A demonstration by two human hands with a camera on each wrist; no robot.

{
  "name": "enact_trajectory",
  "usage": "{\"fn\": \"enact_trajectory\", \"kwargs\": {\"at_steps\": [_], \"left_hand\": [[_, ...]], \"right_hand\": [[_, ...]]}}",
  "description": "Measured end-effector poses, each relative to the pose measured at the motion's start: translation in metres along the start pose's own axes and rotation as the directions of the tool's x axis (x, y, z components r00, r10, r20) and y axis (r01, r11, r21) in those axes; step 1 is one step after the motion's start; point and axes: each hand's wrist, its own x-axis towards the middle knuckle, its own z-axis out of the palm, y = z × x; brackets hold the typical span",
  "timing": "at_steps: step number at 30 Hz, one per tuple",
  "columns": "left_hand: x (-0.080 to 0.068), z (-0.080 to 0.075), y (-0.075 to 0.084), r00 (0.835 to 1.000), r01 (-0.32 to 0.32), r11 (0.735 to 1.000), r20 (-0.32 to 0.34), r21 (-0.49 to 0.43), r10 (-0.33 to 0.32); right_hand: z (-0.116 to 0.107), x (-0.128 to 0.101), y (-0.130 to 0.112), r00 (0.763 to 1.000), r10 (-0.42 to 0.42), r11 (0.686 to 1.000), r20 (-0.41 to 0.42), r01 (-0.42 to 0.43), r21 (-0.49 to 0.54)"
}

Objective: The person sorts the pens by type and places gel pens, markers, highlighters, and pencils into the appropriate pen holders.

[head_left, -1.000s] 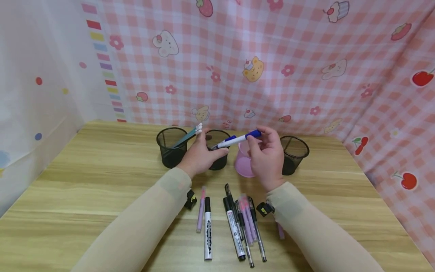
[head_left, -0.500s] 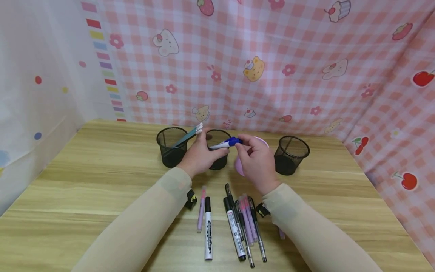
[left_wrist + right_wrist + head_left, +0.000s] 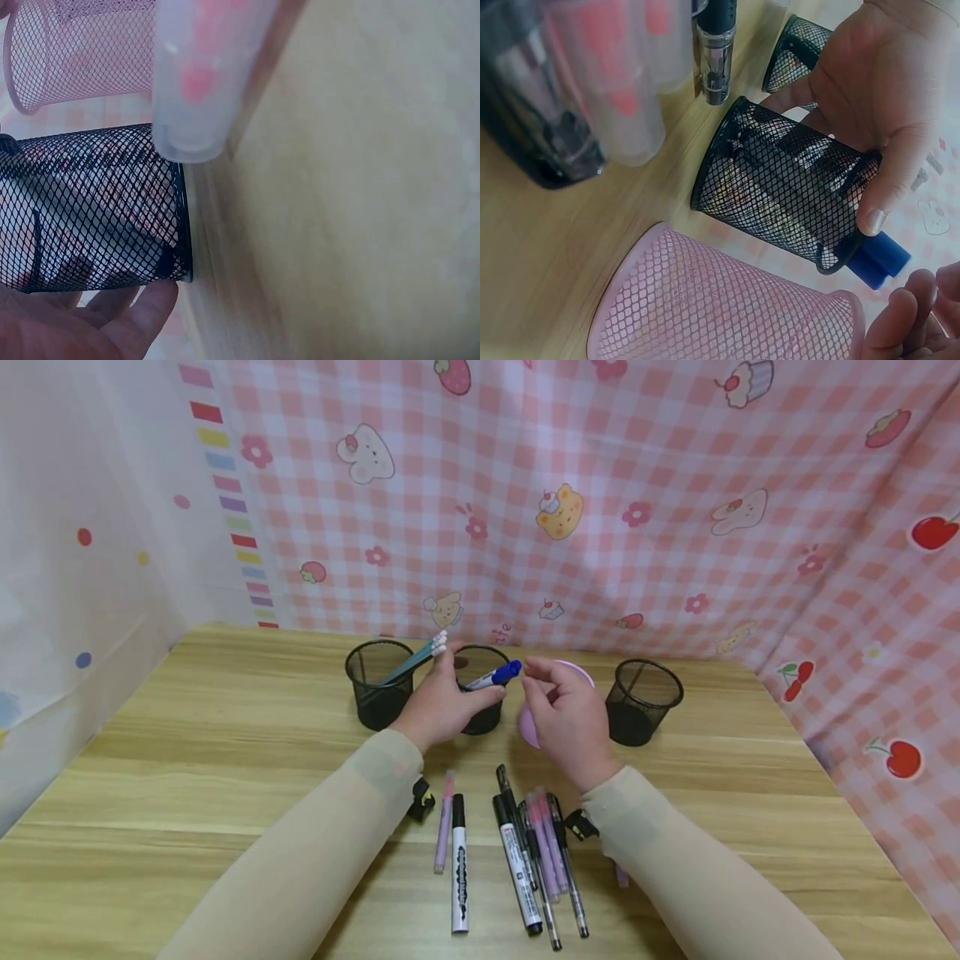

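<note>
Currently, a narrow gap is separating one black mesh cup (image 3: 787,187) from the pink cup (image 3: 727,307), near whose rim the right hand (image 3: 572,718) is hovering, thumb and forefinger standing slightly apart. The left hand (image 3: 444,703) is gripping that black mesh cup; inside, white markers (image 3: 483,681) are leaning, their blue caps (image 3: 879,259) projecting beyond its edge.

Letters ending in "fe" (image 3: 502,632) stand low on the checked curtain (image 3: 510,468); print on the white markers (image 3: 461,885) is illegible.
</note>
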Motion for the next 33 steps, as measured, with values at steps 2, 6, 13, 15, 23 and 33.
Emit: {"fn": "enact_trajectory", "kwargs": {"at_steps": [2,6,13,15,23,33], "left_hand": [[0.000,0.000,0.000,1.000,0.003,1.000,0.001,-0.002,-0.003],[-0.001,0.002,0.001,1.000,0.002,1.000,0.002,-0.002,-0.002],[-0.001,0.003,0.003,1.000,-0.002,1.000,0.011,0.000,0.002],[-0.001,0.003,0.003,1.000,-0.001,1.000,0.011,-0.001,0.001],[-0.001,0.001,0.002,1.000,0.000,1.000,0.008,-0.006,0.000],[-0.002,-0.001,0.001,1.000,0.012,1.000,0.011,-0.004,-0.012]], "right_hand": [[-0.003,-0.001,0.000,1.000,0.001,1.000,-0.008,-0.001,0.006],[-0.014,-0.005,-0.001,1.000,-0.004,1.000,-0.012,0.004,-0.004],[-0.051,-0.018,0.011,0.980,0.042,0.994,0.192,-0.022,-0.106],[-0.061,-0.023,0.016,0.963,0.042,0.992,0.268,-0.008,-0.127],[-0.091,-0.033,0.034,0.843,0.165,0.954,0.511,-0.005,-0.300],[-0.095,-0.031,0.048,0.752,0.285,0.891,0.594,0.020,-0.453]]}}
